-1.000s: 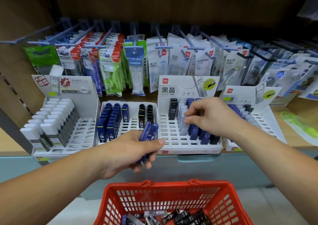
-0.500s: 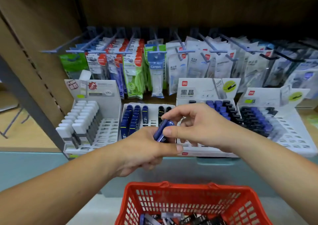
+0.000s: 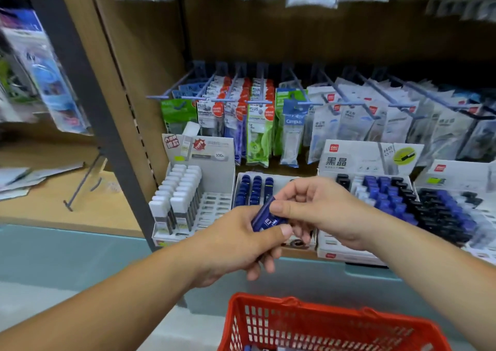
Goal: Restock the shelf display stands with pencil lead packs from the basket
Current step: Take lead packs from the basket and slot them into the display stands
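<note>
Sitting nearest, low in the view, the red basket (image 3: 292,303) is waiting just below the hands, placed so that stock is a short reach away; what lies in it is barely showing at the frame's edge. Just above it the left hand (image 3: 233,246) is gripping a small bundle of blue pencil lead packs (image 3: 264,220). Its fingers (image 3: 279,231) are curling round the lower ends with the thumb pressing on top, so the upper ends are sticking out toward the shelf.

The right hand (image 3: 322,211) is meeting it there, its fingers (image 3: 279,207) pinching the top of one pack between thumb and forefinger. I judge it is drawing a single pack from the bundle, with the left hand serving as a magazine so the right can slot packs one at a time.

Both hands are hovering just in front of the middle display stand (image 3: 280,180), where blue packs are standing in the left rows. To the left, the white-capped stand (image 3: 214,203) is showing empty slots on its right side. To the right, the stand with black and blue packs (image 3: 370,157) is looking well stocked. Farther back, packets (image 3: 257,119) are hanging from pegs, clear of the work.
</note>
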Available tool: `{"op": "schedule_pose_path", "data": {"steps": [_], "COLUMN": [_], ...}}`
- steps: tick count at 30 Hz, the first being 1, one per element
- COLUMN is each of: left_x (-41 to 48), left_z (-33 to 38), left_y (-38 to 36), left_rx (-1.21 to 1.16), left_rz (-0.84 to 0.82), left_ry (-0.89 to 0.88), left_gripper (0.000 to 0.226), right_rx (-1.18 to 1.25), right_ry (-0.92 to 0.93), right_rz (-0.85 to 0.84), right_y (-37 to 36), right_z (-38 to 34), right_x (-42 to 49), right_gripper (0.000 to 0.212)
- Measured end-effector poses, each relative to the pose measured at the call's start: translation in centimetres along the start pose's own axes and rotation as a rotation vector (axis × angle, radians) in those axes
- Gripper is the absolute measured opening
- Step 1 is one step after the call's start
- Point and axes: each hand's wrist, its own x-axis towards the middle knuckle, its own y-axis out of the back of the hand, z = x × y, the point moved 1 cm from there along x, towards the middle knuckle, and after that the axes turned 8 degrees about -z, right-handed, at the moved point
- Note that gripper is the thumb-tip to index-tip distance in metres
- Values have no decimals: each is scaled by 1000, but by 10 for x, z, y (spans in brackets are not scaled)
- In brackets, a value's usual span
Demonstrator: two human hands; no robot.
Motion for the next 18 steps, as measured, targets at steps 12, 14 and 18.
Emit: {"op": "schedule_pose_path", "data": {"steps": [12,14,18], "left_x": [3,2,2], "left_z": [-12,-15,-17], "left_y": [28,33,37], "left_rx": [-308,-320,-374], "left_rz": [-35,-4,41], "left_ry": [-44,-31,-4], "left_gripper": [24,26,29], "right_rx": [103,120,124], "right_ry": [6,7,11], "right_rz": [-26,11,24], "right_y": [16,20,16], "right_z": [-3,-3,-3], "right_x": [17,19,26], "right_gripper": [31,27,19]}}
